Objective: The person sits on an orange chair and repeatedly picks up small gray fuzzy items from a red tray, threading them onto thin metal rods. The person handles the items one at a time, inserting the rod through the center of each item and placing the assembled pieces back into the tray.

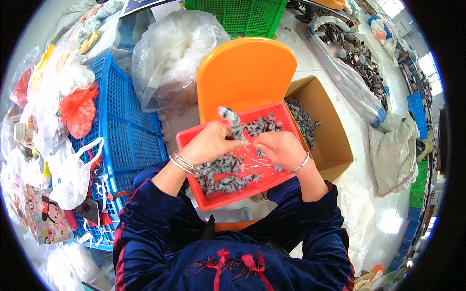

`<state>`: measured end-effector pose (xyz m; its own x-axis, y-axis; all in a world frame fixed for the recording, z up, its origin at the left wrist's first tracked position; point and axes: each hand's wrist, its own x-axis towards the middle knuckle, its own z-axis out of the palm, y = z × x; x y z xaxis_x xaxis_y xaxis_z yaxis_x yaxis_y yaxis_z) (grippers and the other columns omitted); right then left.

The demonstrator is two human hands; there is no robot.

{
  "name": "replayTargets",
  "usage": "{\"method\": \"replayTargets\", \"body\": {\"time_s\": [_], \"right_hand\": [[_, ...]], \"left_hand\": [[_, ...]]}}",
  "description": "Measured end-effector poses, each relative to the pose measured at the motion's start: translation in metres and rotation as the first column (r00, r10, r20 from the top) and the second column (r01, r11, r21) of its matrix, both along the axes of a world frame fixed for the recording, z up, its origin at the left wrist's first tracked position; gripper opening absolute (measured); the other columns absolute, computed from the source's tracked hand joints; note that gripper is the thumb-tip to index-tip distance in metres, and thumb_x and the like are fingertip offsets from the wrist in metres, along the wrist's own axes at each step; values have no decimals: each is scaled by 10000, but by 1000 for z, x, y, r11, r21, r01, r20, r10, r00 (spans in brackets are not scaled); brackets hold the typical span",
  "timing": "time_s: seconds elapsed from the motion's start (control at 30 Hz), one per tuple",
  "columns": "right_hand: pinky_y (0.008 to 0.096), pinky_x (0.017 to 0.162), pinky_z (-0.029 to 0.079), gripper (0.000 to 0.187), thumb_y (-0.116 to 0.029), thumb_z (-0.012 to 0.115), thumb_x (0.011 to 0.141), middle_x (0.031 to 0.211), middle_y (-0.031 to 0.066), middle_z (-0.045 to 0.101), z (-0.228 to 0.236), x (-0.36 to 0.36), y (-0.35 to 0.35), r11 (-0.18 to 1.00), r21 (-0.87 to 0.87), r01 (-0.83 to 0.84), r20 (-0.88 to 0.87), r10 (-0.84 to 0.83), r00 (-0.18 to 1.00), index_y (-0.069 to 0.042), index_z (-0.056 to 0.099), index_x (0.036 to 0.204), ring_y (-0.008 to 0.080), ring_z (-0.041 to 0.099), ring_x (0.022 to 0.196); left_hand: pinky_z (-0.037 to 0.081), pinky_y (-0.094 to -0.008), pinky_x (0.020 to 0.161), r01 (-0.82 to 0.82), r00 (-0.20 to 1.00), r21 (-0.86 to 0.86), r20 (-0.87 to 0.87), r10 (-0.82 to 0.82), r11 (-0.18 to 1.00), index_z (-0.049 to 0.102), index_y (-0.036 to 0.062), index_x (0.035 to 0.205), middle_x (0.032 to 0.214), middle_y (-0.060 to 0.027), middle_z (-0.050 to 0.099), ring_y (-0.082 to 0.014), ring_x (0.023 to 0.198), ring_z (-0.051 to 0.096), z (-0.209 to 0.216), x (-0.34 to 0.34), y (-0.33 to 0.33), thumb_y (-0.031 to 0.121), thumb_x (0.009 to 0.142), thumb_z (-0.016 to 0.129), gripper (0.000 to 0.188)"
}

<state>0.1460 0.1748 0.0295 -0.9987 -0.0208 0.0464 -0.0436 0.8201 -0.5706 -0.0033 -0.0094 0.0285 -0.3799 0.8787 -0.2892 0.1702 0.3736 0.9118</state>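
Over a red plastic tray (228, 199), my left hand (208, 144) pinches a fluffy grey plush tube with black stripes (232, 120), shaped like a small tail. Its free end points up and away from me. My right hand (284, 150) has its thumb and fingers pressed together close by, at the tube's lower end. What lies in those fingertips is too small to make out. Several more striped plush pieces (228, 183) are in the tray, beside a loose bunch of thin white strands (257, 166). Both wrists wear silver bracelets.
The tray rests in front of an orange chair back (247, 72). To the right, a cardboard box (335, 145) holds more plush pieces. A blue crate (127, 126) heaped with bags stands left. Behind are a clear bag of white stuffing (177, 53) and a green crate (242, 17).
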Motion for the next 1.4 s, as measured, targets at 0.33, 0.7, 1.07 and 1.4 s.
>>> {"method": "replayTargets", "body": {"time_s": [0.33,0.7,1.07,1.4], "right_hand": [[243,586,461,63,-55,604,916,702,30,618,0,-2,1,850,-514,116,136,-52,989,-7,622,880,79,564,641],[324,582,472,50,-62,622,887,730,159,607,-24,-7,-32,837,-465,290,-19,-337,941,-21,611,914,248,622,634],[318,596,491,50,-50,638,878,754,121,636,-16,-7,-21,881,-400,252,-127,-326,937,-26,626,921,228,634,659],[246,584,486,19,-19,603,908,732,43,638,-20,-7,-21,870,-435,230,-137,-317,939,-5,615,909,89,606,640]], "left_hand": [[475,-213,540,-61,960,28,274,51,998,696,-10,830,705,-39,673,-75,576,592,-22,-7,0,166,864,724,181],[423,-221,492,-320,879,202,428,211,925,710,23,768,599,-2,620,-54,536,556,-34,10,11,272,869,716,268],[481,-198,604,-202,934,214,337,122,956,684,9,879,772,-8,664,-48,633,570,-26,-9,2,165,916,654,164],[450,-204,548,-257,932,194,310,189,947,624,41,756,697,12,624,-37,609,540,-28,-1,5,164,912,649,200]]}}
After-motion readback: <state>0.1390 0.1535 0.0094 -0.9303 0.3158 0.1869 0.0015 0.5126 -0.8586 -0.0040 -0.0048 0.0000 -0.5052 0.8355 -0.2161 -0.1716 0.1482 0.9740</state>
